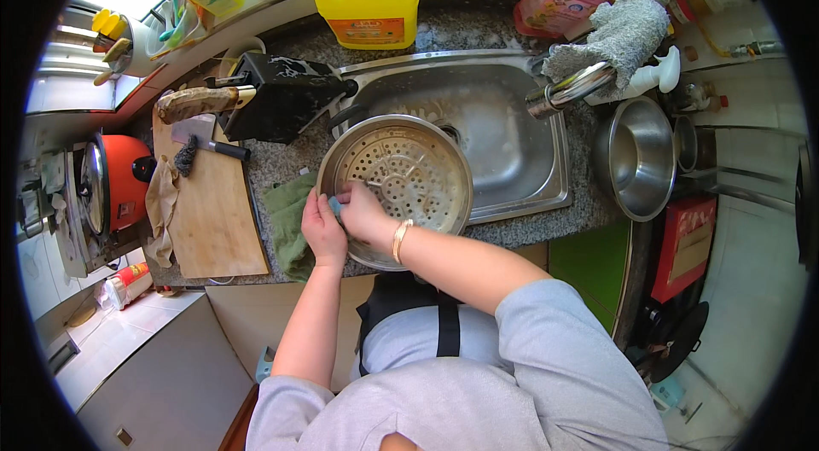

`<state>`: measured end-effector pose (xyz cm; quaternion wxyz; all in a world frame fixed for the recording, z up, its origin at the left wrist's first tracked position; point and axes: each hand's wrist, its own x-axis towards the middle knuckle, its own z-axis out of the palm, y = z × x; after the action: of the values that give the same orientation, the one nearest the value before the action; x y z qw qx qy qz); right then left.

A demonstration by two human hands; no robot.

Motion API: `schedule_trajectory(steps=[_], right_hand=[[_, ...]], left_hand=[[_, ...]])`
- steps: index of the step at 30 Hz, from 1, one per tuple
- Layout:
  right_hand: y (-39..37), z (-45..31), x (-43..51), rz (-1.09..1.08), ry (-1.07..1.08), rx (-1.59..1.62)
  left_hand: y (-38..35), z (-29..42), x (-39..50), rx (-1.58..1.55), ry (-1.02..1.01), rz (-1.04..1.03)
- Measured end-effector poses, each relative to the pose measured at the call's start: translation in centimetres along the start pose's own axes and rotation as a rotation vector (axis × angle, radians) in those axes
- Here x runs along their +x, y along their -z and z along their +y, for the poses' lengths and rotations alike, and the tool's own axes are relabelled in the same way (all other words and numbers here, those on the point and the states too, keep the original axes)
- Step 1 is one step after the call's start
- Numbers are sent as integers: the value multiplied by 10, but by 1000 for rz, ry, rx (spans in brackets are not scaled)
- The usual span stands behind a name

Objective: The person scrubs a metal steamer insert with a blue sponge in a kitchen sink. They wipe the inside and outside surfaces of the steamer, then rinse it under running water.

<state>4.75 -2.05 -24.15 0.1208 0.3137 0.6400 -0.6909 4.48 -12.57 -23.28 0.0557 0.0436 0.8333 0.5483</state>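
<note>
A round metal steamer pan [441, 188] with a perforated bottom tilts over the left front edge of the steel sink [499, 124]. My left hand [324, 227] grips its rim on the left side. Inside the rim, close beside the left hand, my right hand [368, 211] presses a small blue scrubbing pad or cloth [335, 205] against the pan wall; the fingers partly hide it. A bracelet circles my right wrist. Under the left forearm's side lies a green cloth [291, 220] on the granite counter, beside the pan.
Left of the sink are a wooden cutting board [211, 214], a cleaver [208, 138], a black knife block [275, 96] and a red rice cooker [121, 182]. Behind stands a yellow jug [371, 9]. The faucet [569, 89] with a grey cloth and a steel bowl [640, 160] are at the right.
</note>
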Motion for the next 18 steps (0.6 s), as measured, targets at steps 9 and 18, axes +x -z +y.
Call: schedule_trajectory(steps=[9, 18], right_hand=[[0, 5, -13, -175, -113, 16], [1, -10, -14, -53, -23, 186]], left_hand=[[2, 2, 0, -21, 61, 17], [7, 8, -3, 71, 80, 38]])
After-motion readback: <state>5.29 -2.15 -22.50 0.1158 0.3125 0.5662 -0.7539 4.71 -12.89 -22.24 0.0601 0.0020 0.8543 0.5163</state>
